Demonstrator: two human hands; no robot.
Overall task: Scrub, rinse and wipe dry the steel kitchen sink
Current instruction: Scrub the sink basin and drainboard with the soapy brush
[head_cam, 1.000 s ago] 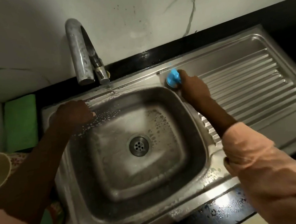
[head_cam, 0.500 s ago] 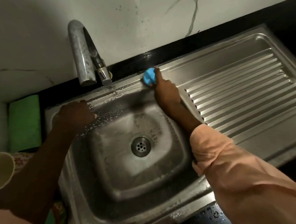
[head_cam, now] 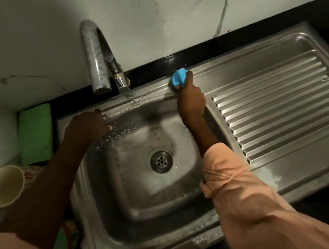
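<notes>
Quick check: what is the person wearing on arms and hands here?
Both hands bare: left hand, right hand, no gloves or jewellery visible. A loose, creased peach sleeve is pushed up the right forearm; the same peach cloth shows at the left arm's lower edge.

Light: dim and warm overall, corners darkened | Source: seemingly from the right, not seen | Glare: bright streaks are thrown off the drainboard ridges (head_cam: 274, 106) | Shadow: the basin (head_cam: 144, 183) is darkened under the arms | Sharpness: soft grain and slight blur throughout | Distortion: straight edges are bowed toward the frame borders
</notes>
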